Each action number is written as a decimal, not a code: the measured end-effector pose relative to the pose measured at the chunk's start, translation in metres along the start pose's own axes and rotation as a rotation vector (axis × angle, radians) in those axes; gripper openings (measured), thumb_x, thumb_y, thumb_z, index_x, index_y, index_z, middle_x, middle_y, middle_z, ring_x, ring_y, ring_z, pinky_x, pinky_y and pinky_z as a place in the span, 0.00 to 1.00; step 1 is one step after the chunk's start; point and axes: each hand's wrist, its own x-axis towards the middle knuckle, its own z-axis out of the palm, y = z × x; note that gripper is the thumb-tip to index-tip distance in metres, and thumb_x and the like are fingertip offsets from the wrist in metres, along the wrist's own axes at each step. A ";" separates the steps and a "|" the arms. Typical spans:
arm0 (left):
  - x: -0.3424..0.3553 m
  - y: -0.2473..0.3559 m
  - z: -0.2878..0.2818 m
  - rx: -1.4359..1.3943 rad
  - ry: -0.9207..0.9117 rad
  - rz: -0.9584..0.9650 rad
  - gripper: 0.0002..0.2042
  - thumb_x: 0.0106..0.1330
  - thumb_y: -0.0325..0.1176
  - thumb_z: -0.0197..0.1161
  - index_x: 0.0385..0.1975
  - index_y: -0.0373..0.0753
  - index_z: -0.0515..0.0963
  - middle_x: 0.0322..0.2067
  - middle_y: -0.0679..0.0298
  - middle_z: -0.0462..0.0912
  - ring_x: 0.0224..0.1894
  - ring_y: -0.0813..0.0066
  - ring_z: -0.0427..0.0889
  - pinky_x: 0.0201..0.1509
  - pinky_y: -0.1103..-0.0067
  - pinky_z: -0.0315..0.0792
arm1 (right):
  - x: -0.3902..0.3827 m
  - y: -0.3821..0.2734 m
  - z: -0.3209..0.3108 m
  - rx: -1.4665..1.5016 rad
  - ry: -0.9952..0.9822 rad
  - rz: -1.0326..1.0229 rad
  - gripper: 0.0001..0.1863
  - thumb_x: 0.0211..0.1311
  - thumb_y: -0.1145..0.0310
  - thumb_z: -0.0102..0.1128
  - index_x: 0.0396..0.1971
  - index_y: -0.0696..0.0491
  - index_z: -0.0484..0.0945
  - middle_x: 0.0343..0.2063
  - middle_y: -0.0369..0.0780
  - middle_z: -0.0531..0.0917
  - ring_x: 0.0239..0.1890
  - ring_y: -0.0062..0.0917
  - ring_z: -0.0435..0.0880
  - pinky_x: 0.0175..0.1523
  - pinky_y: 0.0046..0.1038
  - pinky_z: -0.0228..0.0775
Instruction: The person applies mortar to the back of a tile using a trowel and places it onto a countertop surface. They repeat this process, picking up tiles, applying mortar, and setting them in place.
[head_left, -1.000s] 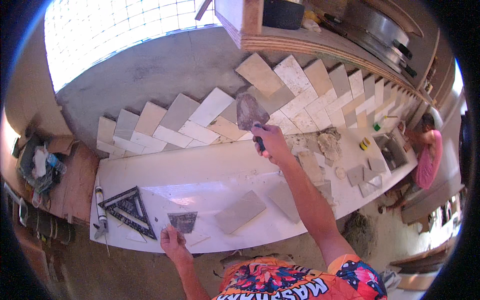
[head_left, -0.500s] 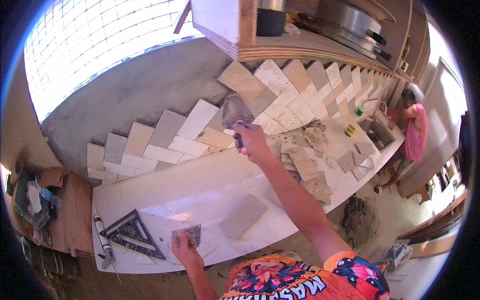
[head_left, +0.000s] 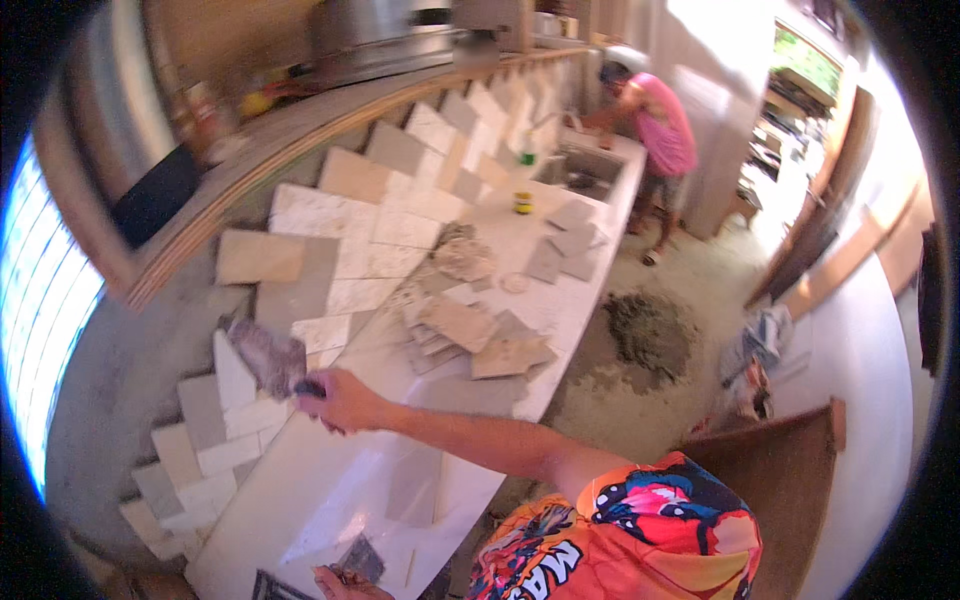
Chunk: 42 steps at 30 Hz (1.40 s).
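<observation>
My right hand [head_left: 345, 402] grips the dark handle of a trowel [head_left: 268, 358]. Its mortar-smeared blade is up against the tiled wall, over the gap between the upper and lower herringbone wall tiles [head_left: 330, 228]. Low in the picture, partly cut off by the edge, my left hand [head_left: 350, 585] pinches a small dark flat piece [head_left: 362, 560], whose kind I cannot make out. Beside that hand, a corner of a black triangular square [head_left: 275, 588] shows on the white countertop [head_left: 320, 480]. A grey tile [head_left: 412, 485] lies near my right forearm.
Loose tiles [head_left: 458, 325] and a mortar lump [head_left: 465, 258] lie farther along the counter, with a yellow-and-black container [head_left: 523, 203] beyond. A person in a pink top [head_left: 665, 125] bends at the sink [head_left: 590, 165]. Wet mortar [head_left: 650, 335] is heaped on the floor. A wooden shelf [head_left: 350, 110] overhangs the wall.
The view has swung to the right, bringing more of the floor and doorway in. My right hand keeps the trowel by the wall; my left hand now sits at the lower edge.
</observation>
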 end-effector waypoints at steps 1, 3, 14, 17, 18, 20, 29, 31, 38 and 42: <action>0.000 -0.003 0.019 -0.016 -0.046 -0.062 0.12 0.74 0.39 0.64 0.43 0.35 0.79 0.29 0.66 0.77 0.29 0.79 0.74 0.28 0.82 0.67 | -0.022 0.006 -0.021 -0.014 0.035 0.008 0.16 0.73 0.58 0.63 0.42 0.58 0.80 0.19 0.35 0.79 0.14 0.17 0.77 0.18 0.25 0.69; -0.004 -0.010 0.050 -0.047 -0.083 -0.160 0.12 0.73 0.40 0.64 0.41 0.35 0.79 0.29 0.66 0.76 0.28 0.78 0.73 0.28 0.81 0.66 | -0.066 0.017 -0.057 -0.034 0.078 -0.013 0.16 0.73 0.57 0.63 0.42 0.57 0.80 0.21 0.34 0.80 0.15 0.17 0.77 0.19 0.25 0.70; -0.111 -0.026 0.232 -0.021 -0.596 -0.176 0.12 0.73 0.42 0.65 0.34 0.42 0.73 0.26 0.68 0.74 0.26 0.79 0.71 0.28 0.81 0.65 | -0.341 0.053 -0.270 -0.391 0.921 -0.039 0.20 0.69 0.59 0.68 0.52 0.57 0.78 0.30 0.43 0.85 0.26 0.28 0.84 0.33 0.34 0.78; -0.183 -0.039 0.288 0.009 -0.692 -0.207 0.13 0.73 0.43 0.67 0.35 0.42 0.73 0.25 0.68 0.75 0.26 0.79 0.72 0.29 0.81 0.66 | -0.404 0.101 -0.342 -0.564 1.316 -0.104 0.22 0.68 0.60 0.68 0.53 0.59 0.76 0.33 0.48 0.85 0.32 0.39 0.87 0.40 0.41 0.79; -0.214 -0.045 0.306 0.016 -0.709 -0.215 0.14 0.72 0.44 0.68 0.35 0.42 0.73 0.25 0.68 0.75 0.26 0.79 0.72 0.29 0.80 0.67 | -0.423 0.112 -0.371 -0.568 1.404 -0.063 0.22 0.68 0.60 0.68 0.53 0.59 0.76 0.34 0.49 0.85 0.35 0.42 0.87 0.41 0.42 0.79; -0.253 -0.070 0.331 0.109 -0.777 -0.246 0.14 0.72 0.43 0.68 0.35 0.42 0.73 0.27 0.66 0.76 0.27 0.78 0.73 0.28 0.79 0.68 | -0.462 0.145 -0.428 -0.639 1.553 0.008 0.21 0.69 0.62 0.66 0.52 0.60 0.74 0.33 0.51 0.85 0.35 0.46 0.87 0.41 0.44 0.78; -0.474 -0.090 0.404 0.351 -0.838 -0.269 0.07 0.71 0.33 0.67 0.34 0.41 0.75 0.24 0.67 0.75 0.21 0.77 0.73 0.22 0.80 0.65 | -0.610 0.312 -0.729 -0.678 1.589 1.071 0.17 0.72 0.56 0.60 0.44 0.56 0.74 0.34 0.57 0.87 0.40 0.56 0.88 0.45 0.51 0.82; -0.490 -0.092 0.420 0.427 -0.793 -0.264 0.09 0.71 0.34 0.67 0.31 0.41 0.76 0.23 0.69 0.73 0.21 0.80 0.69 0.24 0.79 0.62 | -0.639 0.297 -0.765 -0.773 1.556 1.025 0.16 0.72 0.57 0.60 0.45 0.55 0.76 0.34 0.56 0.88 0.40 0.55 0.89 0.44 0.50 0.81; -0.548 -0.072 0.471 0.641 -0.840 -0.069 0.05 0.68 0.30 0.68 0.35 0.34 0.85 0.26 0.69 0.83 0.27 0.83 0.78 0.31 0.83 0.69 | -0.616 0.284 -0.788 -0.740 1.445 0.362 0.23 0.70 0.55 0.64 0.53 0.60 0.81 0.41 0.57 0.88 0.47 0.53 0.88 0.52 0.46 0.78; -0.554 -0.089 0.460 0.402 -0.782 -0.238 0.08 0.72 0.34 0.68 0.37 0.35 0.86 0.27 0.69 0.86 0.28 0.84 0.79 0.32 0.84 0.71 | -0.565 0.250 -0.743 -0.605 1.135 0.181 0.22 0.70 0.59 0.66 0.52 0.63 0.81 0.42 0.55 0.88 0.46 0.46 0.87 0.52 0.41 0.77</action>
